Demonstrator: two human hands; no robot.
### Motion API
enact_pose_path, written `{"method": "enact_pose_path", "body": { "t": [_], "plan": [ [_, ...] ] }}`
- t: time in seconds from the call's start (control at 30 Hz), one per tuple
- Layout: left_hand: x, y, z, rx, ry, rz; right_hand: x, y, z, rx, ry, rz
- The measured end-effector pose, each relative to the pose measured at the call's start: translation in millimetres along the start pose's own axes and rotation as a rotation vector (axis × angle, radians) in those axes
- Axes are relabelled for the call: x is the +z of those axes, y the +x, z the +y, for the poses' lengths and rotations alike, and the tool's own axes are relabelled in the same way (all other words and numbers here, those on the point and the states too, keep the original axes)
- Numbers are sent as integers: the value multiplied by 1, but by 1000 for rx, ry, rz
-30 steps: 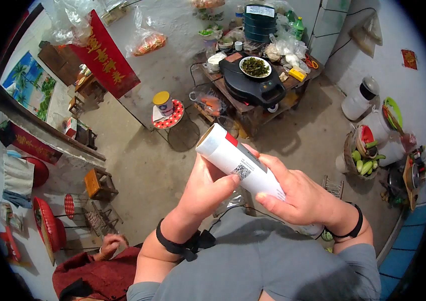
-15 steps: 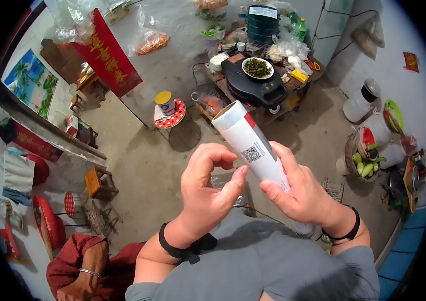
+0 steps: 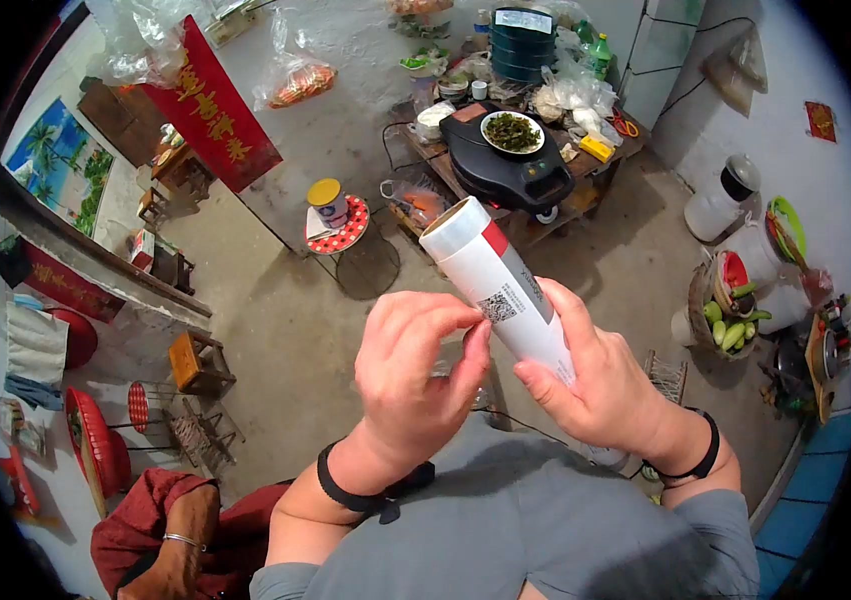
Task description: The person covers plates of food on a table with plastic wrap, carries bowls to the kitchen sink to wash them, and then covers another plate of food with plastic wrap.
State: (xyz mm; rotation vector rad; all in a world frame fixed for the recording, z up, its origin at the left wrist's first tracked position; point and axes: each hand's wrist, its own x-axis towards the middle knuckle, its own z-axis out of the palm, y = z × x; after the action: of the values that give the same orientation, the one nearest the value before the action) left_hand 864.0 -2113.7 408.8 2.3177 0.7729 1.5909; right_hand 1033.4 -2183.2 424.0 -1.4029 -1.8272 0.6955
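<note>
My right hand [image 3: 590, 375] is wrapped round a white roll [image 3: 495, 285] with a hollow core, a red and grey band and a printed QR code. The roll slants, its open end up and to the left; its lower part is hidden behind my right hand and wrist. My left hand [image 3: 415, 365] is at the roll's left side, thumb and forefinger drawn together in a pinch beside the QR code. Whether a thin edge is between those fingertips cannot be made out.
Ahead, a low table holds a black electric griddle [image 3: 485, 175] and a plate of greens [image 3: 512, 133]. A tin [image 3: 327, 203] stands on a red dotted stool [image 3: 340, 240]. A basket of vegetables [image 3: 730, 330] is at right. Another person's arm [image 3: 185, 530] is at lower left.
My left thumb and forefinger have come closer together, near the roll's side. The roll has turned a little in my right hand, so more of the red and grey band shows.
</note>
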Motion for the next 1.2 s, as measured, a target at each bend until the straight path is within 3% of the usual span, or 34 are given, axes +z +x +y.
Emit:
{"method": "enact_pose_path", "body": {
  "t": [0.03, 0.1, 0.17, 0.23, 0.37, 0.7, 0.9, 1.2],
  "plan": [
    [2, -3, 0, 0, 0, 0, 0, 0, 0, -9, -4, 3],
    [5, -9, 1, -433, -468, -22, 1, 0, 1, -13, 21, -1],
    [4, -7, 0, -443, -566, -92, 1, 1, 1, -16, 45, -7],
    [1, -5, 3, -618, -856, -126, 0, 3, 2, -35, 164, -90],
    [3, -4, 0, -631, -1021, -97, 0, 7, 6, -44, 197, -123],
    [7, -1, 0, -672, -1000, -98, 2, 9, 12, -36, 173, -134],
    [12, -1, -10, -586, -920, -43, -3, 11, 10, -10, 184, -166],
    [12, 7, -8, -651, -926, -138, 1, 14, 21, 14, 201, -162]
  ]
}}
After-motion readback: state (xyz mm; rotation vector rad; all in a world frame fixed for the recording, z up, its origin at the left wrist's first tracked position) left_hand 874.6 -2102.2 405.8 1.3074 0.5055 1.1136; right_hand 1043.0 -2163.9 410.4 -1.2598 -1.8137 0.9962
